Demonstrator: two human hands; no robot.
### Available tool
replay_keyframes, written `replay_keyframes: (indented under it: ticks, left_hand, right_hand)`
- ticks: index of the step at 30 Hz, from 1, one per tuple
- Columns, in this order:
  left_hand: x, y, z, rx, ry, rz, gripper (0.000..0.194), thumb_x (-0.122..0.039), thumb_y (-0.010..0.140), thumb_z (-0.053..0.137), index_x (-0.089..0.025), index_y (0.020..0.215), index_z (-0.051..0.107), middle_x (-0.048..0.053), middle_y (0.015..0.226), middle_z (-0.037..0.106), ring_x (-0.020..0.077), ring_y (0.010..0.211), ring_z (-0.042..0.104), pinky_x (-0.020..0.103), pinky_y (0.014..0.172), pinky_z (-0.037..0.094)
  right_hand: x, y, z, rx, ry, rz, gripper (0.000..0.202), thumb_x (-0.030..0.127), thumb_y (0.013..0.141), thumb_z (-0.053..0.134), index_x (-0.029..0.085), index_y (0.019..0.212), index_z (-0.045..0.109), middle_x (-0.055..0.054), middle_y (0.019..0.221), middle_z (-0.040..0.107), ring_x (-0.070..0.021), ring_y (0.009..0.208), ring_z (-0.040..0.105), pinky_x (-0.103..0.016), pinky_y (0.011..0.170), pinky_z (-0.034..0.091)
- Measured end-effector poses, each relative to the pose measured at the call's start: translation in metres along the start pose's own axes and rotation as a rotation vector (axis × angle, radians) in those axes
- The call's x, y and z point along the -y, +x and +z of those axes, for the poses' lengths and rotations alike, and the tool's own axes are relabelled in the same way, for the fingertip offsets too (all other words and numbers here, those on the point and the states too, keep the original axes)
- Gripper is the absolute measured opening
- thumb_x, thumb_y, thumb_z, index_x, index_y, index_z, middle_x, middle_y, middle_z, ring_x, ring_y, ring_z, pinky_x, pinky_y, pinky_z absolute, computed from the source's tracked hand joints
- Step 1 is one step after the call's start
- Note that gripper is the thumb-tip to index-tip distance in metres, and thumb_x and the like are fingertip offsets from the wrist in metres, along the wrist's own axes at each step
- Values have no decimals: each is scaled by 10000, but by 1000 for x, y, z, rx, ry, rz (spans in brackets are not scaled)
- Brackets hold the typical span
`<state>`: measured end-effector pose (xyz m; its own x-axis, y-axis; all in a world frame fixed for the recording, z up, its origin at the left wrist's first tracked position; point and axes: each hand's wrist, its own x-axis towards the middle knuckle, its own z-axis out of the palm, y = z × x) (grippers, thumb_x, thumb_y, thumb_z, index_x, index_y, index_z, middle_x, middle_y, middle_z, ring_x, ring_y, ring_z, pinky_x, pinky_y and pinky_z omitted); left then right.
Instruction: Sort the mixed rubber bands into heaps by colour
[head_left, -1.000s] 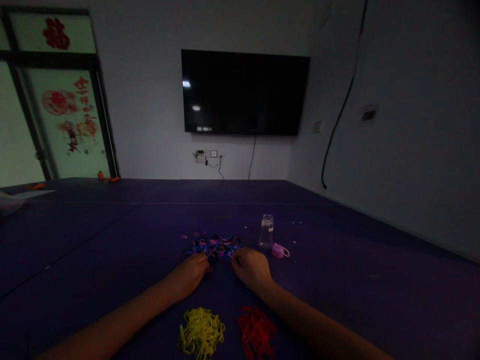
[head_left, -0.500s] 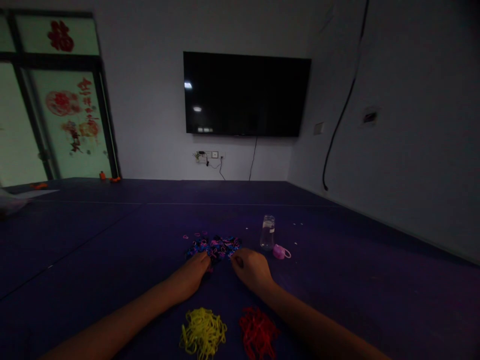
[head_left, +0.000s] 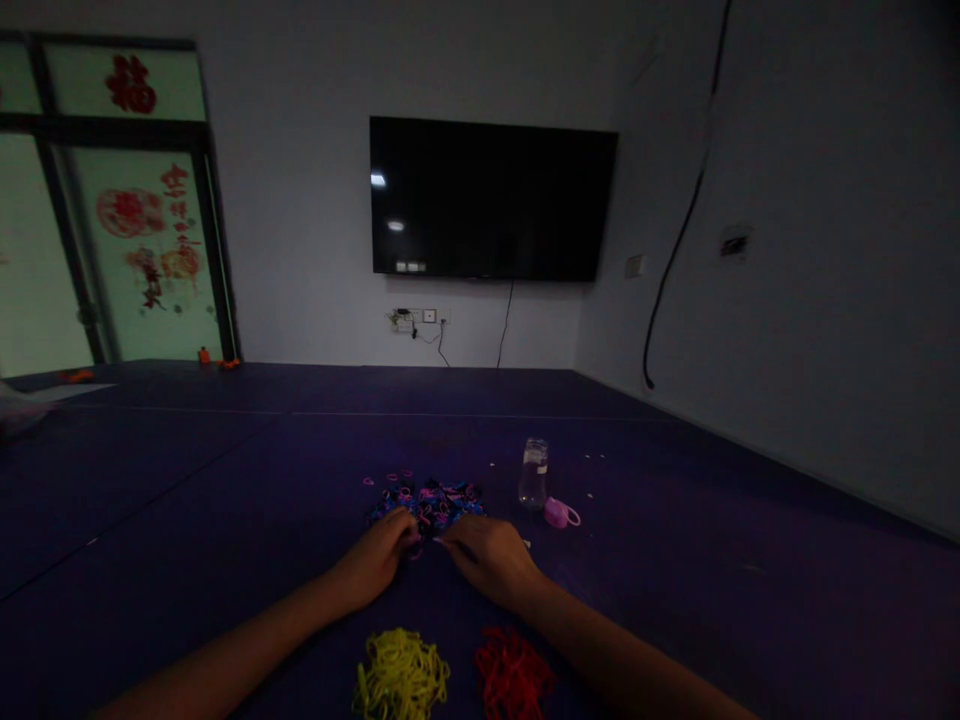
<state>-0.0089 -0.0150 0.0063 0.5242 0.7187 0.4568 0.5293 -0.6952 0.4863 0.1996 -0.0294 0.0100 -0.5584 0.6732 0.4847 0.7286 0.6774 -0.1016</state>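
Note:
A mixed heap of small blue, pink and dark rubber bands [head_left: 442, 500] lies on the dark purple surface. At its near left edge is my left hand [head_left: 382, 555], fingers curled closed; some pink shows by the fingertips, but what they hold is too dim to make out. My right hand [head_left: 491, 558] is at the near right side of the heap, thumb and forefinger pinched on a small pink rubber band [head_left: 439, 541]. Closer to me, between my forearms, are a pile of yellow rubber bands [head_left: 402, 675] and a pile of red rubber bands [head_left: 514, 675].
Beyond my right hand stands a clear bottle [head_left: 533, 475], with a pink looped cap [head_left: 559, 513] beside it. Small white bits are scattered to the right. A television [head_left: 491, 200] hangs on the far wall. Orange objects [head_left: 228, 363] lie near the glass door at left.
My right hand has drawn slightly toward me and left, away from the heap, with its fingertips nearer my left hand. My left hand has stayed almost in place. The view has tilted slightly up.

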Motion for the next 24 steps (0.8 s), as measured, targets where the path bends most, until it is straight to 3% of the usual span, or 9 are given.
replay_keyframes:
  ticks: [7,12,17,24]
  left_hand:
    - [-7,2,-5,-93,-75,-32,144,-136,828,418,-190,726,504,2,729,555,161,745,527,257,693,414]
    - [-1,4,-6,-158,-196,-142,125,-223,836,429,-187,769,528,-1,715,572,165,714,553,270,681,440]
    - [9,9,1,-161,-428,-195,140,-307,817,468,-186,761,510,-6,694,580,165,685,577,285,666,464]
    - [4,10,4,-160,-578,-252,176,-350,778,544,-174,778,547,3,713,603,174,723,592,291,698,472]
  right_hand:
    - [0,1,2,1,9,-91,213,234,901,426,200,936,633,-35,887,675,-142,823,610,-235,746,440]
    - [0,4,4,5,78,-196,220,137,878,432,193,960,628,-33,925,667,-137,879,595,-242,795,442]
    - [3,8,10,8,132,-227,219,106,866,433,161,935,634,-55,923,657,-141,884,586,-238,790,450]
    - [9,12,11,58,203,-240,276,102,869,415,179,1020,633,-59,982,647,-144,934,571,-246,818,442]
